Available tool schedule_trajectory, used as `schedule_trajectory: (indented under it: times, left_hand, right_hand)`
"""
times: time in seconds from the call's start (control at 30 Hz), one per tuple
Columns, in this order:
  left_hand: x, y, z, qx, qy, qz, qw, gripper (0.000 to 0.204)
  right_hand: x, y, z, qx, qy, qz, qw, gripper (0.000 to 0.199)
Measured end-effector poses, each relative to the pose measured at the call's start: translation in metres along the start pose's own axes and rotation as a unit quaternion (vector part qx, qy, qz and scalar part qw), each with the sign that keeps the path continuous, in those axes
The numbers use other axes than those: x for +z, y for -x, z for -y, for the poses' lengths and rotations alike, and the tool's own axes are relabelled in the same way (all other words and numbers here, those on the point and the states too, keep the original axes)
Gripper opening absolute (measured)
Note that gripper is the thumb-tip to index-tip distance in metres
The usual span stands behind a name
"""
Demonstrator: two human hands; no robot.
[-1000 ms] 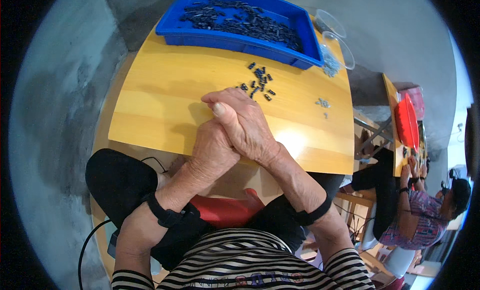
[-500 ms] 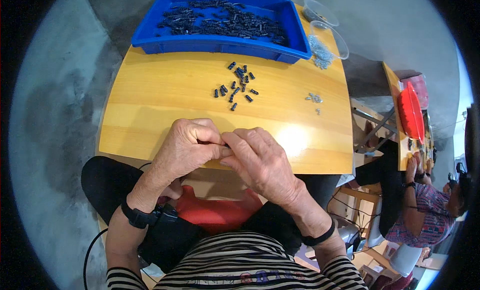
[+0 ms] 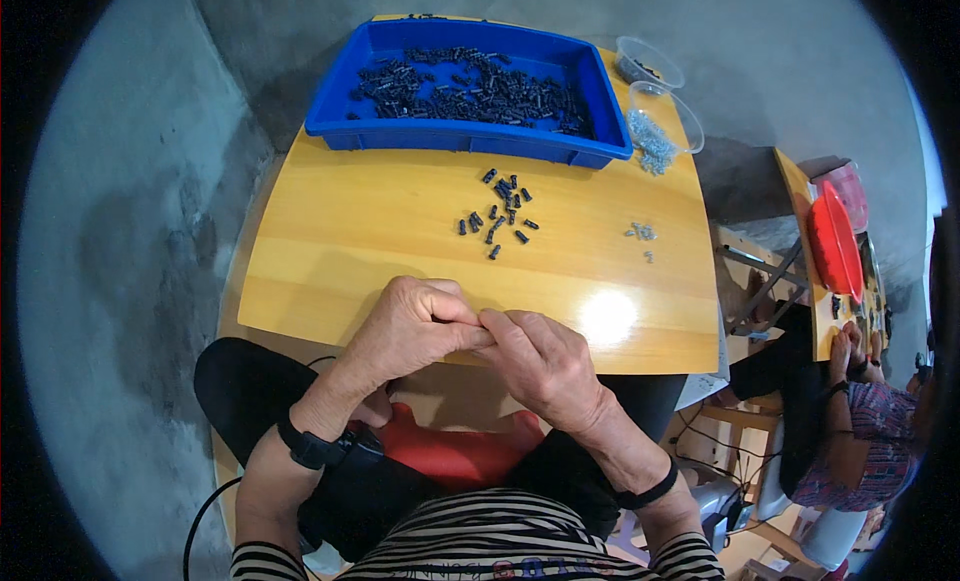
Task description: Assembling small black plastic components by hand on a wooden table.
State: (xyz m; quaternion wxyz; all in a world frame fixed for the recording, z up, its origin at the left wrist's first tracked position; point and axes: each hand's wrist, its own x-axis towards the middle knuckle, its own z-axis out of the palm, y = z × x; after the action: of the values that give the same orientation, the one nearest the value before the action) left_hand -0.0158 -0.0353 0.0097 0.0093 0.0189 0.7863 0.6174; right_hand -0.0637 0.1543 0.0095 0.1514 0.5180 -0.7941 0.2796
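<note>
My left hand (image 3: 418, 328) and my right hand (image 3: 545, 369) meet fingertip to fingertip above the table's near edge. Both are closed in a pinch. Whatever lies between the fingers is hidden by them. Beyond my hands, several short black cylindrical parts (image 3: 504, 191) lie in a loose group on the yellow wooden table (image 3: 360, 251). To the right of these sits a small cluster of silver screws (image 3: 641, 232).
Across the table's far side stands a blue tray (image 3: 470, 139) heaped with black parts. Two clear plastic tubs, one upright (image 3: 672, 73) and one tipped with screws (image 3: 655, 146) spilling out, sit at its right. A co-worker (image 3: 855, 446) sits farther right beside a red basin (image 3: 836, 243).
The view has shifted, so the table and tray appear lower and farther right. My hands stay pinched together; a dark bit seen earlier between the fingertips is now covered.
</note>
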Motion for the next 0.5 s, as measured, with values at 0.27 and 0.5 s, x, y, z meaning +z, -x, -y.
schedule_trajectory:
  times: [0.27, 0.5]
  left_hand:
    - [0.003, -0.002, 0.004, 0.063, -0.018, -0.010, 0.998, 0.013]
    - [0.000, 0.000, 0.007, 0.046, 0.026, -0.046, 0.998, 0.012]
  right_hand:
    - [-0.008, 0.002, -0.005, 0.047, -0.040, -0.014, 0.998, 0.034]
    - [-0.077, 0.045, -0.030, 0.277, -0.032, -0.172, 0.945, 0.031]
